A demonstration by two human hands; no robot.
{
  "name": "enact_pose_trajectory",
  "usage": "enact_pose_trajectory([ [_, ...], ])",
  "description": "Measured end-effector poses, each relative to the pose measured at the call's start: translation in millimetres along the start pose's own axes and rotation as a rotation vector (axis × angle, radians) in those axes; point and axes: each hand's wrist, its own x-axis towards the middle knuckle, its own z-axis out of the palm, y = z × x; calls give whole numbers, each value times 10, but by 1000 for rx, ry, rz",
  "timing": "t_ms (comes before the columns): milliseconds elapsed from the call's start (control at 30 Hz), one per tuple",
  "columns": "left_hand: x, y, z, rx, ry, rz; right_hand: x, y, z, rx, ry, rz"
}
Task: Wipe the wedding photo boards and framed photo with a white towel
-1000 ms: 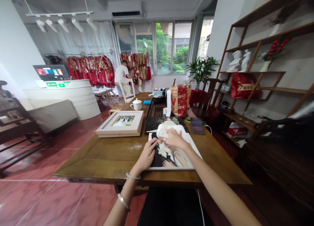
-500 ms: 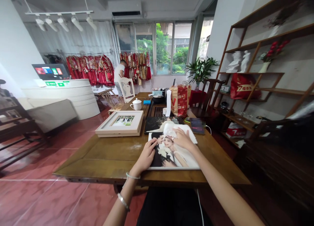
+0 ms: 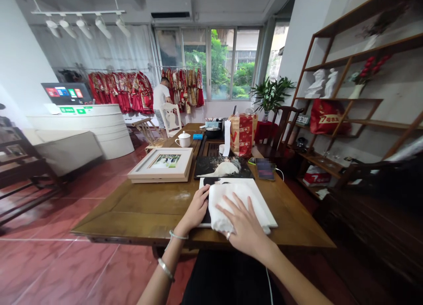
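Observation:
A large photo print (image 3: 264, 208) lies flat at the near edge of the wooden table (image 3: 145, 208). My right hand (image 3: 244, 228) lies flat with fingers spread on a white cloth (image 3: 224, 201) that covers most of the print. My left hand (image 3: 196, 210) presses on the print's left edge, fingers curled down against it. A second dark print (image 3: 223, 167) lies just beyond the first one.
A framed photo (image 3: 161, 164) sits on the table's left. Farther back stand a phone (image 3: 266, 169), a red paper bag (image 3: 243, 135) and a white teapot (image 3: 184, 140). Wooden shelves (image 3: 346, 106) line the right wall. A person (image 3: 161, 98) stands by red garments at the back.
My right hand has dragged the white cloth from the far end of the print toward me, so it now covers the picture. My left hand has stayed on the left edge.

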Motion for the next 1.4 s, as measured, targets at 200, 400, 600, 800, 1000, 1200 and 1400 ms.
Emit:
enact_pose_trajectory([
  [200, 6, -24, 14, 19, -12, -17, -281, 40, -92, 65, -41, -50],
  [400, -1, -68, 17, -7, -4, 12, 294, 437, -124, 17, 13, 156],
  [600, -2, -74, 12, -10, -6, 34, 905, 651, -126, -22, 21, 266],
  [800, -3, -81, 15, -3, -4, 37, 760, 425, -84, -34, 0, 213],
  [1000, -13, -48, 16, 1, 3, 18, -124, 105, -55, 33, -17, -2],
  [1200, -7, -59, 21, -7, 3, 11, -336, 109, -129, 109, -51, -35],
  [1400, -7, -85, 14, -13, 2, 41, 436, 429, -171, 61, -52, 117],
])
